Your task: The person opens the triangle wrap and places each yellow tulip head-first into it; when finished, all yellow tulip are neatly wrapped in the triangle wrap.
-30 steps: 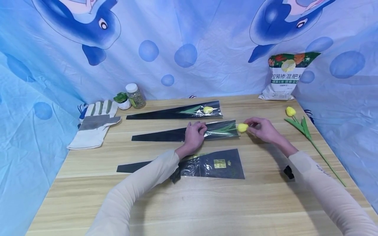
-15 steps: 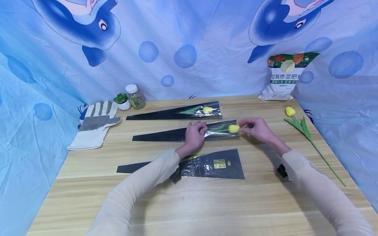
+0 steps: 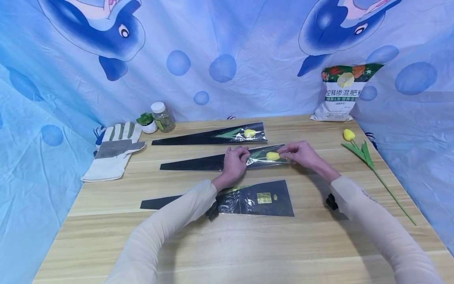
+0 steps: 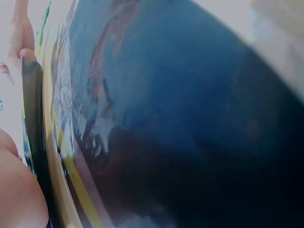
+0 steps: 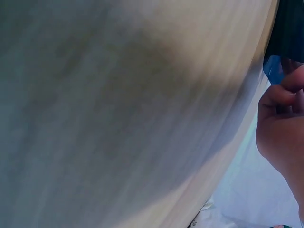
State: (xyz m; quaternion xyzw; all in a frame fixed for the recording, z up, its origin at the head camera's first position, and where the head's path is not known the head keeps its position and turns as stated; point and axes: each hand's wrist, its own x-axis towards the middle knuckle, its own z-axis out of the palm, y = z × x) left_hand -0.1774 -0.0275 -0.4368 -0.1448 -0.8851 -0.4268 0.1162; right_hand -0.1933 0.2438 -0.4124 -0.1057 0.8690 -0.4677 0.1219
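Note:
In the head view, a yellow tulip [image 3: 272,156] lies mostly inside the middle dark flower sleeve [image 3: 193,162], its bloom near the wide right end. My right hand [image 3: 304,154] pinches at the bloom's right side, fingertips within the sleeve's mouth. With thumb and fingers, my left hand [image 3: 235,162] holds the sleeve at its middle, covering part of it. Behind, another sleeve [image 3: 188,139] contains a yellow tulip [image 3: 250,133]. Nearer, a third sleeve [image 3: 255,201] with gold print lies flat under my left forearm. The right wrist view shows curled right fingers [image 5: 282,97].
A loose yellow tulip [image 3: 369,159] lies along the table's right side. At the back right stands a fertilizer bag [image 3: 340,94]. Work gloves [image 3: 115,150], a small potted plant [image 3: 147,121] and a lidded jar [image 3: 164,117] sit at the back left.
My right hand has moved left, and the tulip's bloom has slid from outside the middle sleeve's mouth to inside it. The left hand stays in place on the sleeve.

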